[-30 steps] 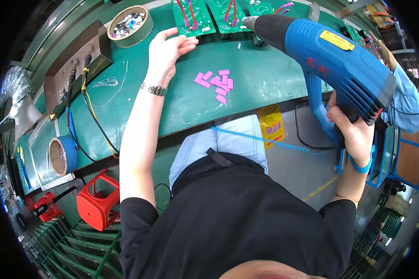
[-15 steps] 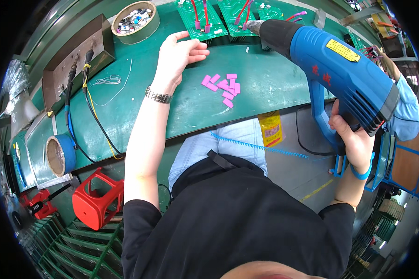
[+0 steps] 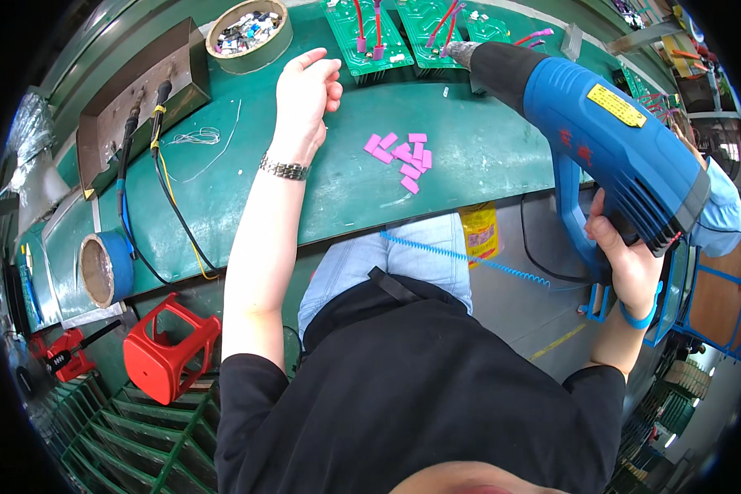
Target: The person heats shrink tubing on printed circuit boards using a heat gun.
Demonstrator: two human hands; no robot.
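Note:
My right hand (image 3: 630, 259) is wrapped round the handle of a blue heat gun (image 3: 605, 123) with a black front end. Its metal nozzle points left, close to the purple-sleeved leads of the middle green circuit board (image 3: 428, 33). To the left lies another circuit board (image 3: 362, 41) with red leads standing up in purple sleeves. Beside that board, apart from it, my left hand (image 3: 300, 95) is raised over the table with its fingers curled in; nothing shows in it. Several small purple sleeve pieces (image 3: 403, 156) lie loose on the green table (image 3: 346, 193).
A round tub (image 3: 259, 58) of small parts stands at the back left. Near it, two corded soldering irons (image 3: 128, 132) rest in a metal tray (image 3: 99, 123). A blue tape roll (image 3: 117, 267) sits by the left edge. A red stool (image 3: 160, 354) is below. Another person's blue sleeve (image 3: 720, 206) shows at right.
My left hand has drawn back from the left circuit board, and its fingers have curled in. The right hand and heat gun keep nearly the same place while the view shifts slightly.

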